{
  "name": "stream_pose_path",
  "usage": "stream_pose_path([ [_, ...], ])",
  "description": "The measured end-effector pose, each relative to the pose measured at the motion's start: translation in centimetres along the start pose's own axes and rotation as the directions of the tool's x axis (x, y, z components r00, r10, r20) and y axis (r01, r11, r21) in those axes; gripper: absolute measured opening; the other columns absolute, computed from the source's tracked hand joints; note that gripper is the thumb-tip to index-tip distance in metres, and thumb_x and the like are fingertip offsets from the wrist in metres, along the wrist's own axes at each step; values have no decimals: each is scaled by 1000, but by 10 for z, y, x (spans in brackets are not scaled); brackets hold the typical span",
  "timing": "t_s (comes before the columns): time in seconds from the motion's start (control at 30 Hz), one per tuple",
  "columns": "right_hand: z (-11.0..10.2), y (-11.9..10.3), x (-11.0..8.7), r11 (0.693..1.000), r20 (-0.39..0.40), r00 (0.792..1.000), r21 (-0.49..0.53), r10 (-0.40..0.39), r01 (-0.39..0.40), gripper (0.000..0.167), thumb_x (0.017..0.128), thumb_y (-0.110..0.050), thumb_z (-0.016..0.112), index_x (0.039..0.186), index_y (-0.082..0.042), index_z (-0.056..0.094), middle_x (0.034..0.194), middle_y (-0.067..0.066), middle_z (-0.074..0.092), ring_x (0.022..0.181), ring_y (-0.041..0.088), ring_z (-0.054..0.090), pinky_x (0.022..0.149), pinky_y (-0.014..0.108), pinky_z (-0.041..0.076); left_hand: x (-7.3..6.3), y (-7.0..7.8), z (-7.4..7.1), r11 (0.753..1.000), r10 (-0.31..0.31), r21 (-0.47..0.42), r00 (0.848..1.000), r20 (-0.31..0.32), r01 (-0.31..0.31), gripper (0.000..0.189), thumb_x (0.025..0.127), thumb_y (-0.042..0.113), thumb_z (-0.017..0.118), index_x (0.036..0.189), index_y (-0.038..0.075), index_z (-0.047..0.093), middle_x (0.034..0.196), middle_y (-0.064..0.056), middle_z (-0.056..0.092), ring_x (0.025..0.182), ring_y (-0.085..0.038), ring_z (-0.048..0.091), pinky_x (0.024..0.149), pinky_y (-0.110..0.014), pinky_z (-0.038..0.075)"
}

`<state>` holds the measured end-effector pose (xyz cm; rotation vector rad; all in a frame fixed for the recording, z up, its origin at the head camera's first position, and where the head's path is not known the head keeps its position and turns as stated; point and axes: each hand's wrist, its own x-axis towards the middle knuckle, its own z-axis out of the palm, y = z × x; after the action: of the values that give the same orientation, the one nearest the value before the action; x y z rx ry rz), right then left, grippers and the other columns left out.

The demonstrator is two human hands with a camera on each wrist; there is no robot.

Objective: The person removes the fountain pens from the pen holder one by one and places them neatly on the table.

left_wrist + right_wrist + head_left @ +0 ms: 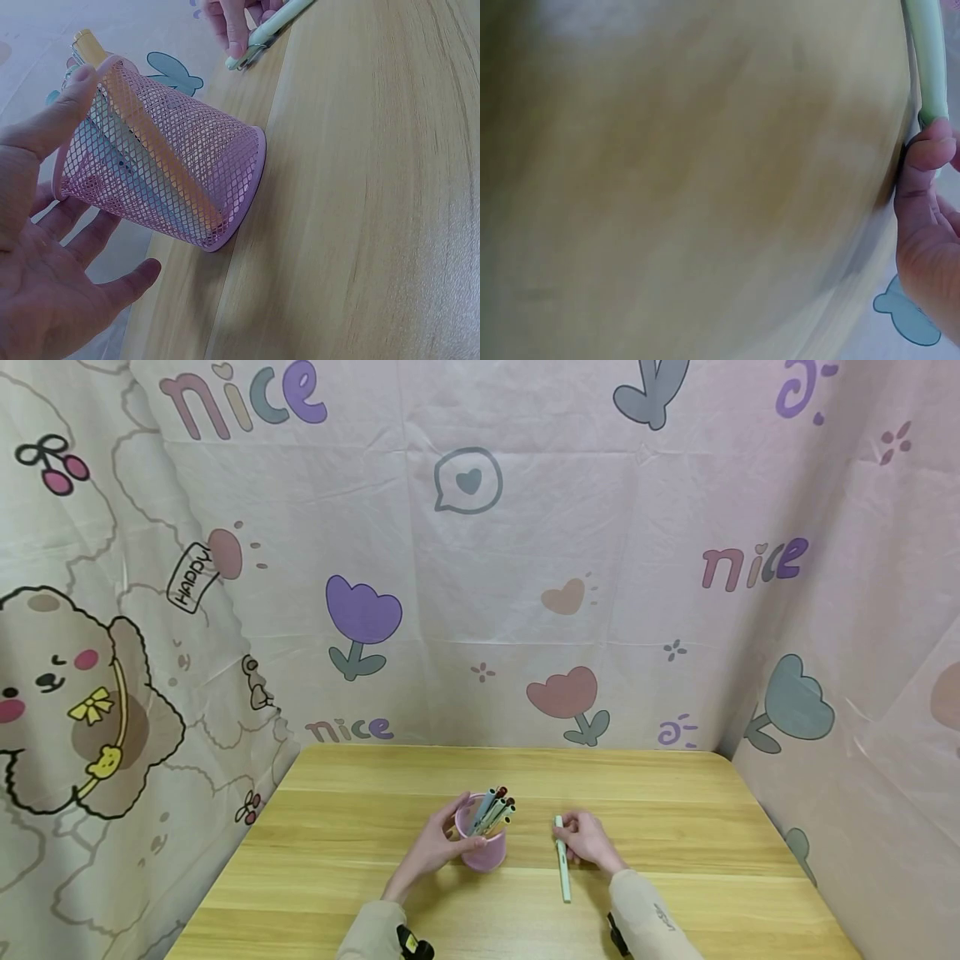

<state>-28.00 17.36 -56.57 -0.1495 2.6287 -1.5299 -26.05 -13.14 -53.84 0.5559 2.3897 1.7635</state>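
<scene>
My left hand (437, 845) holds a pink mesh pen cup (484, 857) around its rim, thumb on the near side and fingers on the far side. Several pens (491, 817) with pale, green, orange and dark red tones stand in it, seen through the mesh (180, 142) in the left wrist view. To the right of the cup, my right hand (589, 841) pinches a pale green pen (565, 875) near its far end, between thumb and fingers. The pen points toward the front of the table. In the right wrist view, the fingers cover part of the pen (930, 64).
Both hands work over a light wooden table (360, 802). A patterned cloth (480, 568) with flowers and lettering hangs behind the table and along its sides. Black straps (414, 943) circle the wrists over light sleeves.
</scene>
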Motion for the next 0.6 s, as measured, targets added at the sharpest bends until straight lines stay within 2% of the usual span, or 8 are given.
stream_pose_path([
  [0.37, 4, 0, -1, 999, -26, 999, 20, 38, -37, 24, 97, -7, 63, 114, 10, 59, 67, 7, 60, 45, 9, 51, 39, 19, 44, -1, 2, 0, 1000, 21, 18, 1000, -3, -21, 89, 87, 21, 80, 156, -3, 29, 158, -33, 33, 140, -56, 40, 112, -71, 36],
  [0.6, 2, -2, -3, 999, -22, 999, 9, 38, -37, 25, 98, -7, 62, 115, 10, 57, 68, 8, 61, 45, 8, 51, 38, 19, 44, 0, 2, 1, 1000, 1, 12, 1000, -10, -1, 90, 87, 22, 80, 156, -1, 28, 159, -31, 33, 141, -55, 40, 114, -69, 35],
])
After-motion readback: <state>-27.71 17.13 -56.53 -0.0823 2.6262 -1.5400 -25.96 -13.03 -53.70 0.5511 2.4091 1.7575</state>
